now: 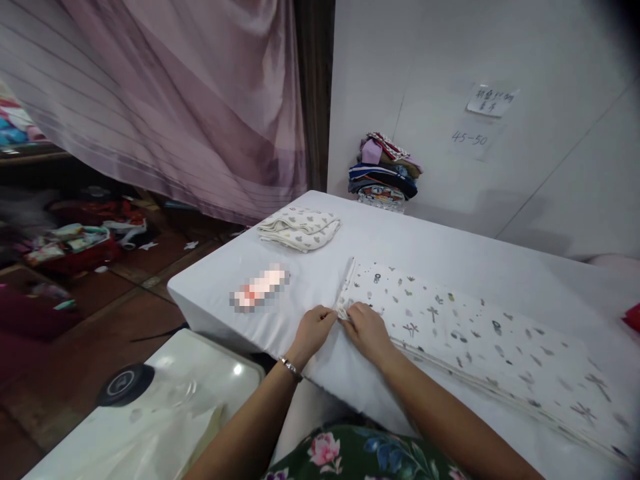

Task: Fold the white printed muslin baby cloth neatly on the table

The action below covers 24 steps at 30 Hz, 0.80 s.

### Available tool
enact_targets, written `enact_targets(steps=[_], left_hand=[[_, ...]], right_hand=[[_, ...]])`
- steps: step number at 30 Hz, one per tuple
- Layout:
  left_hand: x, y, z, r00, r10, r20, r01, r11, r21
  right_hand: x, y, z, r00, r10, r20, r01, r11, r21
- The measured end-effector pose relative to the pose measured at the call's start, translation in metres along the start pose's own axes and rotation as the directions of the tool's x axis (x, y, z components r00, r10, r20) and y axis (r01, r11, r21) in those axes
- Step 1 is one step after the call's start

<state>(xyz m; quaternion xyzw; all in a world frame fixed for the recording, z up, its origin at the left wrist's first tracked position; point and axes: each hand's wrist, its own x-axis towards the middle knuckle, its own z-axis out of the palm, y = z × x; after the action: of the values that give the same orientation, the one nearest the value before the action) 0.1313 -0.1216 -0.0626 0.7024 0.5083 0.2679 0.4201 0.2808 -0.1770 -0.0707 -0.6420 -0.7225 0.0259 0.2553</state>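
Note:
A long folded white cloth (465, 327) with small grey and green plant prints lies across the table, running off toward the right edge. At its left end my left hand (316, 328) pinches the near corner, a bracelet on the wrist. Right beside it, my right hand (367, 327) rests on the same end with its fingers curled onto the cloth; its fingertips press close to the left hand's. The far corner of that end stands slightly raised in a narrow fold. Farther back on the left sits another folded printed cloth (300, 229).
A blurred-out flat item (259, 288) lies on the white table (210, 273). Behind the table is a stack of folded clothes (385, 170) by the wall. A pink curtain (210, 100) hangs at left, and a white surface with a black round object (126, 385) stands nearer.

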Motion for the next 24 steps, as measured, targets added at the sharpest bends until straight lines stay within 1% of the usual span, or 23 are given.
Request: enact_targets(steps=[2,3,5,6,8,11,14,16,18,19,21,22,24], left_hand=[[-0.001,-0.002,-0.005,1.000,0.003,-0.021,-0.003,1.000,-0.004],[-0.002,-0.003,-0.007,0.999,0.002,-0.047,-0.001,1.000,0.025],[-0.005,-0.003,-0.011,0.995,0.006,-0.096,0.007,0.992,0.130],[-0.006,-0.003,-0.012,0.995,0.012,-0.103,0.008,0.982,0.187],[-0.009,-0.002,-0.011,0.996,0.018,-0.089,0.008,0.960,0.281],[-0.011,0.001,-0.005,0.998,0.010,-0.063,0.014,0.927,0.374],[-0.009,0.003,0.003,0.998,0.015,-0.067,0.015,0.908,0.419],[-0.007,0.004,0.005,0.996,0.031,-0.080,0.003,0.916,0.401],[-0.005,0.004,0.007,0.995,0.030,-0.096,0.002,0.950,0.311],[-0.004,0.005,0.007,0.996,0.010,-0.090,0.010,0.974,0.227],[-0.003,0.006,0.008,0.997,-0.067,-0.032,0.067,0.998,-0.017],[-0.003,0.007,0.008,0.994,-0.106,0.015,0.107,0.982,-0.155],[-0.003,0.010,0.010,0.982,-0.162,0.097,0.187,0.897,-0.401]], right_hand=[[0.002,0.006,0.000,0.992,0.119,-0.043,-0.110,0.979,0.170],[0.003,0.009,0.001,0.980,0.188,-0.061,-0.166,0.951,0.263],[0.005,0.014,0.002,0.952,0.295,-0.081,-0.239,0.882,0.406],[0.005,0.015,0.003,0.944,0.319,-0.085,-0.250,0.859,0.447],[0.005,0.016,0.004,0.942,0.322,-0.090,-0.242,0.843,0.481],[0.004,0.013,0.004,0.950,0.296,-0.102,-0.211,0.845,0.491],[0.002,0.010,0.003,0.951,0.286,-0.115,-0.194,0.844,0.500],[0.001,0.010,0.003,0.953,0.279,-0.121,-0.185,0.848,0.497],[0.001,0.010,0.003,0.955,0.268,-0.129,-0.175,0.856,0.487],[0.001,0.009,0.003,0.956,0.260,-0.133,-0.167,0.861,0.481],[0.000,0.008,0.003,0.961,0.237,-0.141,-0.147,0.872,0.468],[0.000,0.008,0.003,0.963,0.226,-0.144,-0.137,0.877,0.460],[-0.001,0.006,0.002,0.967,0.208,-0.146,-0.123,0.887,0.445]])
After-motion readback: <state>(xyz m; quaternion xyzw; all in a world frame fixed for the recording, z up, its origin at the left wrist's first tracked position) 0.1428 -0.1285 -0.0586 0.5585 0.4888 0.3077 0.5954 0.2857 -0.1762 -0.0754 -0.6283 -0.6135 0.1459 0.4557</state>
